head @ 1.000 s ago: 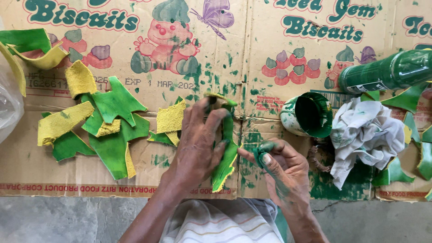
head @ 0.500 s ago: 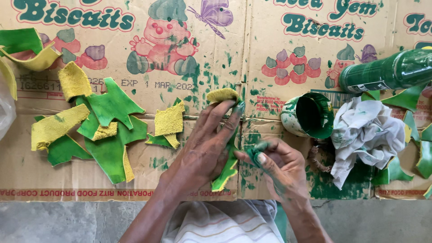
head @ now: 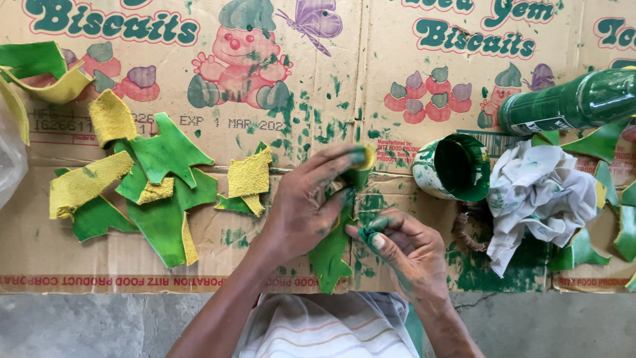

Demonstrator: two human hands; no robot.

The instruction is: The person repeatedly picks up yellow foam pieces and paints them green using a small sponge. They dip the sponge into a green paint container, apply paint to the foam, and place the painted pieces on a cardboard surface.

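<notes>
Head view: two paint-stained hands work on a green leaf-shaped piece on flattened cardboard.

The left hand lies flat over the green leaf piece, fingers spread and pressing it to the cardboard at the near middle, its fingertips on the piece's yellow far end. The right hand, just right of it, pinches a small green-soaked pad between thumb and forefinger, touching the piece's edge. Far right of the hands stand a paint cup, a crumpled stained cloth and a green bottle lying on its side. To the left lies a pile of green and yellow pieces.
</notes>
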